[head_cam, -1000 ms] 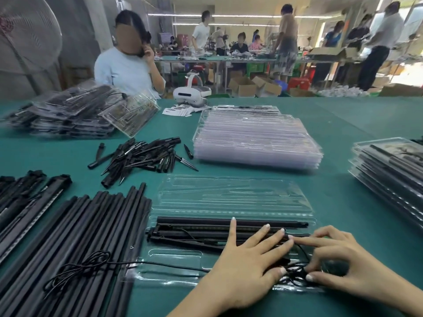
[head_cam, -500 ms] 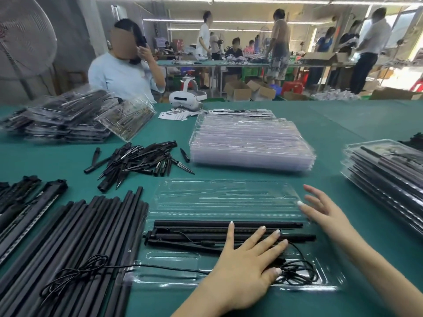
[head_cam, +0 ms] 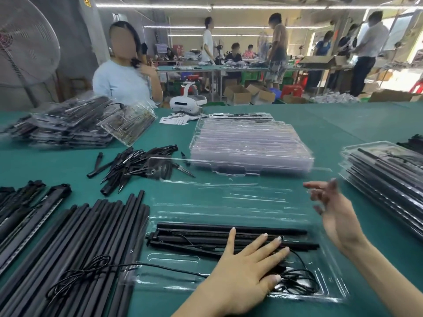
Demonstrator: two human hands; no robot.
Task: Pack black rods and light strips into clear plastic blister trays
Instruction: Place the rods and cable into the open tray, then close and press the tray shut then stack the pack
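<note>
Head-worn wide-angle view, looking forward and down over a green table (head_cam: pixel 343 124).

Single camera only, so no second view to overlap. Shot from the wearer's seat at the near table edge, close above the left hand (head_cam: pixel 242 273) and right hand (head_cam: pixel 336 216), both large at the bottom of frame over a clear blister tray (head_cam: pixel 329 291). Tilted high enough to take in the table's far side, a seated person (head_cam: pixel 124 81) opposite, and workshop benches (head_cam: pixel 229 67) well beyond. Straight lines bowed toward the frame edges.

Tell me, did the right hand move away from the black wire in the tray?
Yes. The right hand left the coiled wire and went up toward the tray's far lid, while the left hand stayed pressing the rods.
</note>
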